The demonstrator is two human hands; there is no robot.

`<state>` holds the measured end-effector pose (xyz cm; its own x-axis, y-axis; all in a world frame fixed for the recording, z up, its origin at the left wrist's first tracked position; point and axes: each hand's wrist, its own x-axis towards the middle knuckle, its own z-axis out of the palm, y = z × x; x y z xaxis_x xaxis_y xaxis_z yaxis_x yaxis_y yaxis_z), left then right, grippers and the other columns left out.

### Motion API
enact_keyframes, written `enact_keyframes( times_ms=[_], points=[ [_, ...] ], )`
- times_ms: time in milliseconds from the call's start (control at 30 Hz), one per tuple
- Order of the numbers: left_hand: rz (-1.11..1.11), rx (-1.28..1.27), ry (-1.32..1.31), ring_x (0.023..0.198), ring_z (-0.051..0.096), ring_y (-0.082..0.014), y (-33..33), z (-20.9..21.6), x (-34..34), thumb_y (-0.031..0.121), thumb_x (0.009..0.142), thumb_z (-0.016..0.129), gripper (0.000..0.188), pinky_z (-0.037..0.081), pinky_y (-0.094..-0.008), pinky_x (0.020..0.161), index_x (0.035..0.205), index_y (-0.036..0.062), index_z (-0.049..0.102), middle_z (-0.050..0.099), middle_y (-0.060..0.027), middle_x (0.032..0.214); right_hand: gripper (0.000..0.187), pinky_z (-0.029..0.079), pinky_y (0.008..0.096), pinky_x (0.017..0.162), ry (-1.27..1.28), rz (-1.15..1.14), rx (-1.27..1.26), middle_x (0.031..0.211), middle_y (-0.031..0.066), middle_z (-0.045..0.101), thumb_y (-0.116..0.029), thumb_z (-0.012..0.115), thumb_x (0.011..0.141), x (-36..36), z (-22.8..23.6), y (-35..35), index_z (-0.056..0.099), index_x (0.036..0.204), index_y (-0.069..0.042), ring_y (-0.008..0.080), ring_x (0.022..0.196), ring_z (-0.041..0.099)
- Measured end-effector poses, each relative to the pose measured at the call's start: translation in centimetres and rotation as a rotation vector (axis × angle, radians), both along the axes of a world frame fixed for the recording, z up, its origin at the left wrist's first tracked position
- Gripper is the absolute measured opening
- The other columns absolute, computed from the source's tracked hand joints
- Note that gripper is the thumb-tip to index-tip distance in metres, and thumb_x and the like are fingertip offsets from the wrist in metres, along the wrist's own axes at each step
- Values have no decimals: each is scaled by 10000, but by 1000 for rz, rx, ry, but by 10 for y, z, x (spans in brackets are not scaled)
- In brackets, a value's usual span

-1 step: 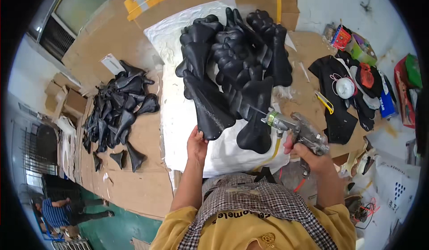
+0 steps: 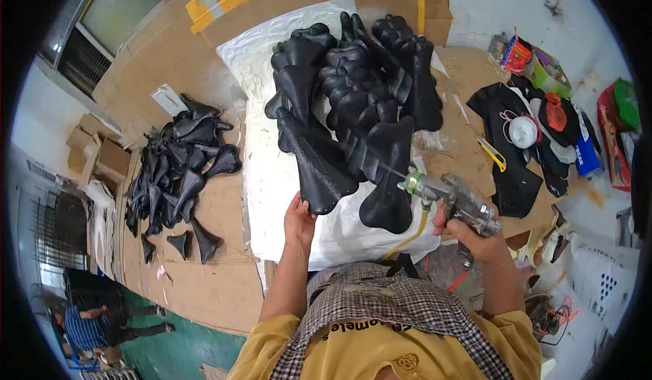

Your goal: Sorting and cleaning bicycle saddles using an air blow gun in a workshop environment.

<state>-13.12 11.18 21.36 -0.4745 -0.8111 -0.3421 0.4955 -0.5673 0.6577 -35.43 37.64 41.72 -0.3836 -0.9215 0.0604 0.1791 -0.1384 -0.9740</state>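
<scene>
My left hand (image 2: 299,222) pinches the near wide edge of a black saddle-shaped piece (image 2: 318,176), which lies tilted against a heap of similar pieces (image 2: 350,74). My right hand (image 2: 475,236) is wrapped round the grip of a metal spray gun (image 2: 445,193). The gun's nozzle points left, towards the held piece and the neighbouring black piece (image 2: 387,207). Between nozzle and held piece there is a gap. A yellow hose (image 2: 414,234) hangs from the gun. Fine wet-looking specks show on the held piece.
A white sheet (image 2: 265,196) lies under the heap. On the cardboard-covered table (image 2: 210,292) to the left is a pile of smaller black pieces (image 2: 180,156). A yellow cutter knife (image 2: 492,154) and black cloth (image 2: 513,190) lie right. Another person (image 2: 85,326) is far off at lower left.
A pale speckled streak on the held piece has faded, and its surface now looks darker and glossier. Both hands have stayed almost in place.
</scene>
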Motion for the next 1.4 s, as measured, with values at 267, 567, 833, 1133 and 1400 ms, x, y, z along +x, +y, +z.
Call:
enact_keyframes(
  times_ms=[267,567,833,1133,1400],
  points=[
    [-12,27,-20,942,570,-200,-33,5,2,-61,821,469,421,469,-322,822,1233,2,408,577,-81,1057,561,465,268,799,42,4,191,980,76,582,-30,593,814,33,-7,20,345,1317,-11,128,906,561],
    [-195,12,-44,822,580,-147,-27,-5,35,-82,813,451,402,482,-254,674,1205,6,456,592,-60,992,524,460,256,749,133,-229,162,940,66,593,-36,630,787,104,11,5,414,1263,7,109,842,556],
    [-73,39,25,849,591,-179,-63,-27,92,-77,803,471,414,500,-294,749,1207,11,454,593,-71,981,529,425,230,795,357,-119,388,1005,54,595,-41,633,787,141,-19,26,417,1269,-17,76,891,542],
    [116,80,46,756,573,-148,-112,-53,159,-47,754,532,433,454,-249,599,1168,67,480,596,-40,971,510,429,233,745,302,-329,262,940,41,575,-64,644,766,159,17,-20,440,1228,12,79,821,521],
    [-92,136,263,740,528,-128,-109,-38,47,-61,807,457,464,464,-253,709,1256,53,429,565,-64,1032,504,448,250,745,548,-228,420,946,58,595,-68,645,772,159,9,13,439,1223,24,91,817,546]
  ],
)
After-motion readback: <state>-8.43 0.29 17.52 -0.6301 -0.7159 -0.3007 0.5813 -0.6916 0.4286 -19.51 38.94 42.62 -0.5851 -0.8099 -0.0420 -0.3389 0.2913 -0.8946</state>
